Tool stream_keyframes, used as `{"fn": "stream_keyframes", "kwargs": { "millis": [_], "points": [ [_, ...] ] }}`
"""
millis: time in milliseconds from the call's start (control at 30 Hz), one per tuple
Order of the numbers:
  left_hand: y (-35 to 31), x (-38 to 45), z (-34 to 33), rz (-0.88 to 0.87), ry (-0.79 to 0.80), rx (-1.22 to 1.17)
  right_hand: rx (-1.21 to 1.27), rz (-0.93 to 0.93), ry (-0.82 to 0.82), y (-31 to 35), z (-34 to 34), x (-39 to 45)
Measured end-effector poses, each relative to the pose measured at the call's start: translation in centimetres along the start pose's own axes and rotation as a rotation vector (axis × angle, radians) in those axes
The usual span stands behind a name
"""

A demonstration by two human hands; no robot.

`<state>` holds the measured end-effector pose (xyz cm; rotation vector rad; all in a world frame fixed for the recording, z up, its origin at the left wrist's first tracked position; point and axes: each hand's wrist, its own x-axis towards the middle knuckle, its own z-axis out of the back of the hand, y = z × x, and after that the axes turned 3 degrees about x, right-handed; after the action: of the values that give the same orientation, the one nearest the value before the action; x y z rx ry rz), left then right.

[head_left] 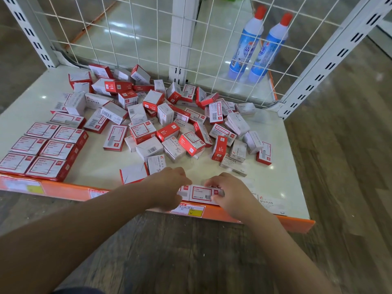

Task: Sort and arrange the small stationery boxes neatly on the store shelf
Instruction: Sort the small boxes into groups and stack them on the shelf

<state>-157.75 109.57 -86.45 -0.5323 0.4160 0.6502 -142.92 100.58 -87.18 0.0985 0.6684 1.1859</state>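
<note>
Red-and-white small cardboard staple box (201, 194) lies flat at shelf (273, 145) front edge, left hand (169, 187) and right hand (229, 192) pinching its ends. Risk: nudge tips box over orange lip (63, 190); loose pile (169, 119) mid-shelf may slide into neat block (44, 149) at front-left corner.

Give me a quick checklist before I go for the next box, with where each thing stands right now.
1. Box being placed sits flat at the shelf's orange front edge: ok.
2. Left hand and right hand off that box: not ok, both have fingers on it.
3. Finished block of red-framed boxes at front left in straight rows: ok.
4. Loose pile sorted: not ok, boxes lie tilted and overlapping.
5. Nearby box to take next: ok, a paper clips box stands just behind the left hand.
6. Whether the box being placed lines up with the staples box to its right: cannot tell.
</note>
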Motion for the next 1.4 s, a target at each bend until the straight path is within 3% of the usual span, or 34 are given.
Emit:
{"fn": "stream_keyframes", "kwargs": {
  "millis": [200, 400, 667, 933, 1200, 1400],
  "points": [
    [0.1, 0.2, 0.1, 0.02, -0.013, -0.033, 0.15, -0.059, -0.188, -0.5, 0.3, 0.5],
    [0.1, 0.3, 0.2, 0.106, -0.175, -0.359, 0.232, -0.18, -0.424, -0.8, 2.3, 2.2],
    [0.8, 0.7, 1.2, 0.152, -0.346, -0.483, 0.31, -0.261, -0.462, -0.5, 2.3, 4.9],
    [1.8, 0.5, 1.3, 0.202, -0.325, -0.52, 0.386, -0.279, -0.498, -0.6, 1.9, 5.6],
    [2.2, -0.4, 1.6, 0.227, -0.325, -0.352, 0.51, -0.338, -0.523, -0.8, 1.8, 5.3],
    [1.7, -0.4, 1.9, 0.226, -0.295, -0.426, 0.592, -0.237, -0.574, -0.6, 2.4, 3.0]
  ]
}}
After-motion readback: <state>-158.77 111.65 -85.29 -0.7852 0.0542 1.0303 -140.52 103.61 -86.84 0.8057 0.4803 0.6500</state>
